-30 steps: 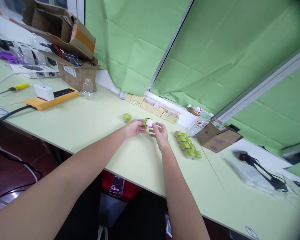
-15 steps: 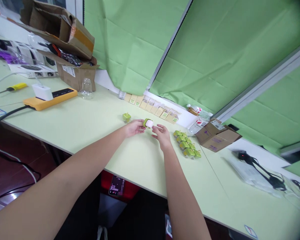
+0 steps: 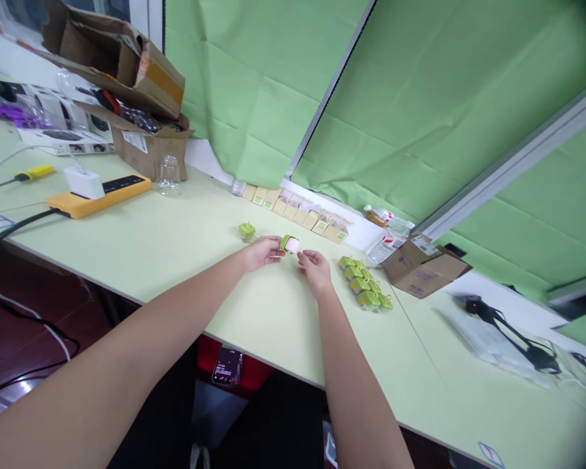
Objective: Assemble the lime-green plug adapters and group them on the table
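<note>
My left hand [image 3: 262, 251] pinches a small green-and-white box-shaped item [image 3: 290, 244] just above the pale green table [image 3: 166, 241]. My right hand [image 3: 316, 271] rests close to the item's right side, fingers loosely curled, holding nothing that I can see. A single small green piece [image 3: 247, 229] lies on the table just left of my left hand. A cluster of several similar green pieces [image 3: 365, 284] sits to the right of my right hand.
A row of small tan cartons [image 3: 295, 208] lines the back edge. An open cardboard box [image 3: 422, 264] and plastic bottles [image 3: 388, 229] lie at the right, black cabled gear [image 3: 512, 339] farther right. At left sit a yellow power strip [image 3: 100, 193], a screwdriver [image 3: 27, 174], a glass jar [image 3: 168, 174] and stacked cardboard boxes [image 3: 127, 85].
My right hand has let go of the item's right end and dropped slightly toward the table. My left hand keeps holding the item in nearly the same place.
</note>
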{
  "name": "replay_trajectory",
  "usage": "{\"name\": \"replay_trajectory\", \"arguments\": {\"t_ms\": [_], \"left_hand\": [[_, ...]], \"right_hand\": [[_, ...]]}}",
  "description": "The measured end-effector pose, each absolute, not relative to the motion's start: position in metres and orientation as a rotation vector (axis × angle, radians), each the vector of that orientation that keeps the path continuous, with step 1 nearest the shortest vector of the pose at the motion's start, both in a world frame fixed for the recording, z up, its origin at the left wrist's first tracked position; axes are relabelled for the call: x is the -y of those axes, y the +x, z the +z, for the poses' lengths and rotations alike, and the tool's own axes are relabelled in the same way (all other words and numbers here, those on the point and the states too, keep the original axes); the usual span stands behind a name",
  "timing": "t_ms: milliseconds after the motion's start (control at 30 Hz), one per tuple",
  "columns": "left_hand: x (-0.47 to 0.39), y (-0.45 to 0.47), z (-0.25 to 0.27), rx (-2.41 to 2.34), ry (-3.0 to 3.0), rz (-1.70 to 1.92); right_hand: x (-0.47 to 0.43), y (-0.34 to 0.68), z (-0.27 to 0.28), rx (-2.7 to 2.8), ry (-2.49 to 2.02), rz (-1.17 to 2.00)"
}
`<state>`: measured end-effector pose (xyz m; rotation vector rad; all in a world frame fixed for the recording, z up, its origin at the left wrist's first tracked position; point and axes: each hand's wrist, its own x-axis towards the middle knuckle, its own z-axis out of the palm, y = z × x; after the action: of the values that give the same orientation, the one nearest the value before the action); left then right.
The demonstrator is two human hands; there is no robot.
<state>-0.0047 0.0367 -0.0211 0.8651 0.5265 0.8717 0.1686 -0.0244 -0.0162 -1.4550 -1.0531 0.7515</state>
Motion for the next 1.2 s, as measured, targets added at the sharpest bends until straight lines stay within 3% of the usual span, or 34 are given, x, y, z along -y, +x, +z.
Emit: {"name": "replay_trajectory", "arguments": {"t_ms": [500,733,1200], "left_hand": [[-0.039,0.000,-0.024,-0.568,0.846,0.898],[-0.039,-0.004,-0.021,-0.523,0.859,0.839],[-0.039,0.000,-0.023,-0.583,0.872,0.859]], "right_hand": [[0.028,0.163,-0.014,1.176,-1.292,1.007],[0.024,0.169,-0.019,1.195,-1.502,0.758],[0.021,0.168,-0.020,1.187,-1.520,0.825]]}}
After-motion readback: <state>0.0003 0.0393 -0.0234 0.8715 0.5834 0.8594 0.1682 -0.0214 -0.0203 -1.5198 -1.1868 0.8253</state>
